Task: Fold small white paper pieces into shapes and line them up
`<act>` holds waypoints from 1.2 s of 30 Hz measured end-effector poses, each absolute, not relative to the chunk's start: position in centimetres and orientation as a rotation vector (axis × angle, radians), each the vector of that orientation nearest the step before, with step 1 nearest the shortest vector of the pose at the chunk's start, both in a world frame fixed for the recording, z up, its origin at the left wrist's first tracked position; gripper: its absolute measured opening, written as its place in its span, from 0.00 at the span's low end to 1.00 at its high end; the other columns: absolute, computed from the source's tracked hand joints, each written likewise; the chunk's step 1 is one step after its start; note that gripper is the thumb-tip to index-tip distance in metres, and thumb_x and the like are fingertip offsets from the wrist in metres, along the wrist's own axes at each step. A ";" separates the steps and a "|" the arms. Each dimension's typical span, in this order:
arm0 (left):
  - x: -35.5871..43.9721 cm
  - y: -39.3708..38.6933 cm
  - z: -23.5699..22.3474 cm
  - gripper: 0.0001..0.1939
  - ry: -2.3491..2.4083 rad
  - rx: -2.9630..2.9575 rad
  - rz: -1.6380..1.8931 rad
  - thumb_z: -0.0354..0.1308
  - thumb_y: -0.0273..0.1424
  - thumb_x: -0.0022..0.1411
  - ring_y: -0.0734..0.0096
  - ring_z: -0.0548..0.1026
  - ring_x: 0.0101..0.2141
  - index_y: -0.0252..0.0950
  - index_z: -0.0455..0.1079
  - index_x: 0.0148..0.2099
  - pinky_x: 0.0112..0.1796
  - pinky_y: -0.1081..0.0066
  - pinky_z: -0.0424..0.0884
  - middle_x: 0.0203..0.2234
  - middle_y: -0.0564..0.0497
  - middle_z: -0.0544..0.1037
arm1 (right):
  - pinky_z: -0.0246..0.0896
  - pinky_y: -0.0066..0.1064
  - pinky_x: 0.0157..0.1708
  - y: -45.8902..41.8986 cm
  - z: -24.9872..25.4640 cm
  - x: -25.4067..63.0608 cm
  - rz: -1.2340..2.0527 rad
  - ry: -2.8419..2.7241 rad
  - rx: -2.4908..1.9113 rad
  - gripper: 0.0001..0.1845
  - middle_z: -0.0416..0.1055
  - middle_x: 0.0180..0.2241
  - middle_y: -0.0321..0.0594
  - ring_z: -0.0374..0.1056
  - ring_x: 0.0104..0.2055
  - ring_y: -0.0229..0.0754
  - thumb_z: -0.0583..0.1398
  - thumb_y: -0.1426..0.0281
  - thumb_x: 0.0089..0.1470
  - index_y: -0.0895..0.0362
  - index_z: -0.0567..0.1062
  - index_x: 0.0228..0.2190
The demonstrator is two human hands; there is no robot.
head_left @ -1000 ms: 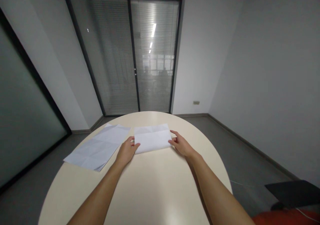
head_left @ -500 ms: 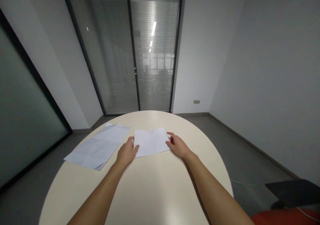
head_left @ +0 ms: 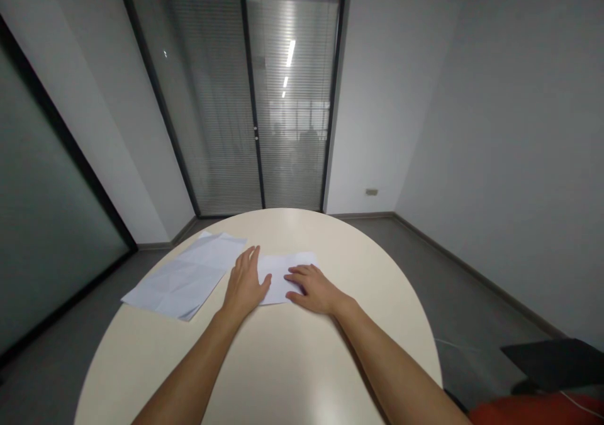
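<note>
A small white sheet of paper (head_left: 274,266) lies flat on the round cream table (head_left: 274,362) in front of me. Over its left edge rests my left hand (head_left: 245,281), fingers stretched forward and thumb apart. My right hand (head_left: 315,288) lies palm down across the right part of the sheet, its fingers spread and pointing left. Both hands cover parts of the paper, so its side edges are partly hidden. Left of my left hand are larger creased white sheets (head_left: 184,278), loosely stacked.
Beyond the table stand glass doors with blinds (head_left: 292,161) in a dark frame. At the lower right are a dark flat panel (head_left: 557,362) and something red (head_left: 533,410). A thin cable runs near the floor there.
Both hands have let go of the sheet's side edges and opened out. My right hand has moved left onto the paper. The sheet now lies slightly nearer to me.
</note>
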State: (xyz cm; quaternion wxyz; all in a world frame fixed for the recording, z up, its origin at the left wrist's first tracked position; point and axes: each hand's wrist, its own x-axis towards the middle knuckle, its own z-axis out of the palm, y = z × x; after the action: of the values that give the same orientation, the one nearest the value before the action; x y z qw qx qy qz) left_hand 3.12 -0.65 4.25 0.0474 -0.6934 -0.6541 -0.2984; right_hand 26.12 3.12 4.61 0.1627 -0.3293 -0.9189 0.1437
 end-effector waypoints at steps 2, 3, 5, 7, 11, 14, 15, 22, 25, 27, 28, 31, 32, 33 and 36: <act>3.4 -0.6 3.6 0.31 -1.873 -2.303 -0.865 0.54 0.34 0.64 0.51 0.54 0.68 0.34 0.58 0.68 0.65 0.53 0.56 0.68 0.38 0.58 | 0.54 0.45 0.62 3.1 4.9 26.1 0.408 -2.599 -0.874 0.26 0.71 0.56 0.52 0.64 0.60 0.54 0.61 0.57 0.59 0.57 0.75 0.55; 3.6 -0.6 3.2 0.30 -1.850 -2.389 -0.812 0.53 0.34 0.65 0.51 0.52 0.69 0.34 0.60 0.67 0.65 0.52 0.55 0.70 0.39 0.56 | 0.57 0.43 0.60 3.2 5.0 26.0 0.408 -2.587 -0.849 0.25 0.73 0.54 0.51 0.66 0.58 0.53 0.61 0.58 0.59 0.57 0.76 0.54; 4.0 -0.7 2.4 0.29 -1.856 -2.532 -0.668 0.51 0.35 0.67 0.51 0.48 0.71 0.34 0.59 0.68 0.66 0.51 0.52 0.71 0.40 0.53 | 0.58 0.42 0.58 3.2 4.9 25.9 0.418 -2.573 -0.816 0.24 0.74 0.52 0.50 0.66 0.56 0.51 0.61 0.59 0.59 0.57 0.75 0.54; 4.4 -0.8 1.9 0.29 -1.902 -2.627 -0.519 0.47 0.36 0.69 0.52 0.47 0.71 0.35 0.57 0.70 0.66 0.49 0.49 0.71 0.41 0.53 | 0.55 0.43 0.61 3.3 4.5 25.8 0.431 -2.583 -0.820 0.29 0.70 0.58 0.51 0.63 0.61 0.52 0.60 0.58 0.59 0.58 0.72 0.58; 4.4 -1.1 1.8 0.31 -1.959 -2.675 -0.412 0.43 0.42 0.72 0.50 0.46 0.71 0.36 0.55 0.72 0.67 0.48 0.46 0.72 0.42 0.51 | 0.38 0.55 0.68 3.6 3.4 26.2 0.483 -2.610 -1.079 0.37 0.52 0.69 0.51 0.46 0.71 0.58 0.53 0.49 0.63 0.55 0.62 0.66; 4.1 -1.1 1.9 0.31 -1.957 -2.678 -0.454 0.44 0.45 0.72 0.50 0.45 0.71 0.37 0.56 0.71 0.67 0.48 0.46 0.71 0.42 0.51 | 0.30 0.61 0.68 4.0 3.3 26.9 0.485 -2.541 -1.348 0.37 0.47 0.71 0.49 0.39 0.73 0.60 0.49 0.49 0.66 0.54 0.57 0.68; 4.0 -1.1 1.8 0.31 -1.956 -2.676 -0.463 0.44 0.45 0.72 0.50 0.46 0.71 0.37 0.56 0.71 0.67 0.48 0.46 0.71 0.42 0.51 | 0.29 0.62 0.67 4.2 3.4 27.1 0.462 -2.508 -1.417 0.36 0.46 0.71 0.49 0.38 0.73 0.61 0.49 0.50 0.66 0.54 0.57 0.68; 4.0 -1.0 1.8 0.29 -2.007 -2.565 -0.478 0.45 0.42 0.71 0.48 0.50 0.70 0.36 0.60 0.69 0.66 0.48 0.50 0.70 0.41 0.55 | 0.37 0.54 0.69 4.3 4.3 27.0 0.285 -2.480 -1.211 0.26 0.53 0.69 0.49 0.43 0.72 0.55 0.51 0.64 0.67 0.56 0.67 0.63; 3.9 -1.0 2.2 0.27 -1.994 -2.522 -0.504 0.43 0.38 0.72 0.50 0.55 0.69 0.36 0.63 0.68 0.65 0.50 0.53 0.69 0.41 0.58 | 0.42 0.53 0.67 3.8 4.4 26.5 0.425 -2.591 -0.975 0.26 0.59 0.67 0.48 0.51 0.70 0.52 0.52 0.59 0.67 0.51 0.68 0.62; 3.7 -1.0 2.5 0.26 -1.996 -2.506 -0.520 0.45 0.36 0.71 0.52 0.57 0.68 0.36 0.64 0.67 0.64 0.51 0.55 0.69 0.41 0.59 | 0.41 0.56 0.67 3.7 4.3 26.4 0.489 -2.637 -0.966 0.28 0.58 0.67 0.48 0.52 0.70 0.54 0.53 0.57 0.66 0.50 0.66 0.63; 3.7 -1.0 2.7 0.26 -1.987 -2.506 -0.530 0.46 0.35 0.71 0.52 0.58 0.68 0.36 0.65 0.67 0.64 0.51 0.55 0.68 0.41 0.60 | 0.40 0.57 0.67 3.8 4.2 26.4 0.500 -2.634 -1.015 0.29 0.57 0.68 0.49 0.51 0.70 0.55 0.53 0.56 0.66 0.51 0.66 0.64; 3.7 -1.0 3.0 0.23 -1.861 -2.563 -0.608 0.48 0.34 0.70 0.54 0.60 0.66 0.38 0.69 0.64 0.65 0.50 0.53 0.66 0.43 0.64 | 0.36 0.62 0.67 4.2 3.9 26.9 0.502 -2.545 -1.238 0.31 0.53 0.69 0.50 0.45 0.72 0.58 0.53 0.56 0.65 0.52 0.64 0.65; 3.7 -1.1 3.0 0.23 -1.807 -2.598 -0.642 0.48 0.34 0.70 0.55 0.62 0.66 0.39 0.69 0.63 0.66 0.51 0.53 0.65 0.44 0.66 | 0.35 0.63 0.66 4.4 3.7 27.1 0.502 -2.510 -1.303 0.31 0.52 0.70 0.50 0.44 0.72 0.58 0.52 0.56 0.66 0.53 0.63 0.65; 3.8 -1.2 3.0 0.23 -1.764 -2.638 -0.662 0.48 0.35 0.70 0.56 0.63 0.65 0.39 0.70 0.63 0.65 0.51 0.54 0.65 0.44 0.67 | 0.33 0.64 0.66 4.5 3.7 27.2 0.501 -2.482 -1.351 0.31 0.51 0.70 0.51 0.43 0.72 0.59 0.52 0.56 0.66 0.53 0.63 0.66; 4.1 -1.3 2.7 0.25 -1.743 -2.729 -0.618 0.51 0.39 0.70 0.54 0.62 0.66 0.41 0.67 0.66 0.65 0.51 0.55 0.66 0.45 0.65 | 0.30 0.65 0.66 4.7 3.7 27.5 0.483 -2.458 -1.393 0.31 0.51 0.70 0.52 0.43 0.72 0.60 0.52 0.56 0.66 0.54 0.63 0.66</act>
State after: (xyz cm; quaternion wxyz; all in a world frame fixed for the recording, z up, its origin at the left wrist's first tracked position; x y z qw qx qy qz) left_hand 4.11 -1.32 2.74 -0.0775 -0.8253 -0.5271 -0.1869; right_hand 27.47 4.67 3.66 0.1373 -0.4815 -0.8494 0.1668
